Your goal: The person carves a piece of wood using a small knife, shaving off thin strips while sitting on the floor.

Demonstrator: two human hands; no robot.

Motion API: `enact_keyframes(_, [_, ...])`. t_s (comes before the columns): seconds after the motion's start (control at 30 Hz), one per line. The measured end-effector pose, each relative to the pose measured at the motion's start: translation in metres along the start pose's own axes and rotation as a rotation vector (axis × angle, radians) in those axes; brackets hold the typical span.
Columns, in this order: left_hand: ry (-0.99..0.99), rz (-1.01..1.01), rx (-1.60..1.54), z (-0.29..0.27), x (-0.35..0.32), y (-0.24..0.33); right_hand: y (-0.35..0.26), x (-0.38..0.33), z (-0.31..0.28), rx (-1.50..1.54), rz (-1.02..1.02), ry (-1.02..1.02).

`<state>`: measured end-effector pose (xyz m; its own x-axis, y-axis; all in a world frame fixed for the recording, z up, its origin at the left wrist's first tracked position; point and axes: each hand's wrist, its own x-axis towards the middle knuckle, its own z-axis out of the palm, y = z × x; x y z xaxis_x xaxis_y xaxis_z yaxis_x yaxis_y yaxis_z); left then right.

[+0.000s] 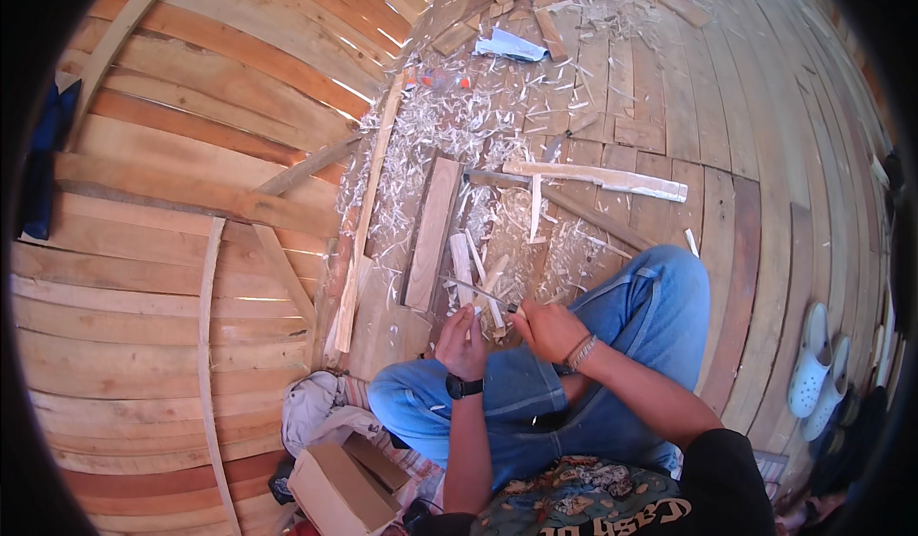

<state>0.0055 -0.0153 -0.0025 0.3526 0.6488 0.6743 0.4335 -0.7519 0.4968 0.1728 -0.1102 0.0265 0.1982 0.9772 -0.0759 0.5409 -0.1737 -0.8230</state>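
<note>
My right hand is closed round the dark handle of a knife. Its thin blade points left, passing over pale wood just beyond my fingers. My left hand, with a dark watch on the wrist, is closed beside the blade. Its fingertips pinch a pale piece of wood, partly hidden by the hand and the blade. Close by, a pale wood strip and other slivers lie on the floor. A thick brown board lies to the left of them.
Curled shavings cover the floor ahead. A hammer-like tool, a pale plank and a second knife lie beyond my knees. A long batten runs near the plank wall. A cardboard box sits left; light clogs stand right.
</note>
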Motion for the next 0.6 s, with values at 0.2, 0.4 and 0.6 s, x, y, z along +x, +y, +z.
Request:
enact_keyframes(0.2, [0.001,0.001,0.013,-0.001,0.004,0.005,0.010,0.006,0.006,0.013,-0.005,0.042])
enact_keyframes(0.4, [0.022,-0.057,-0.027,-0.003,0.003,0.004,0.002,0.010,-0.003,0.034,-0.016,0.038])
enact_keyframes(0.6, [0.034,-0.038,-0.068,-0.002,0.009,0.006,0.002,0.006,0.008,-0.042,-0.021,0.063])
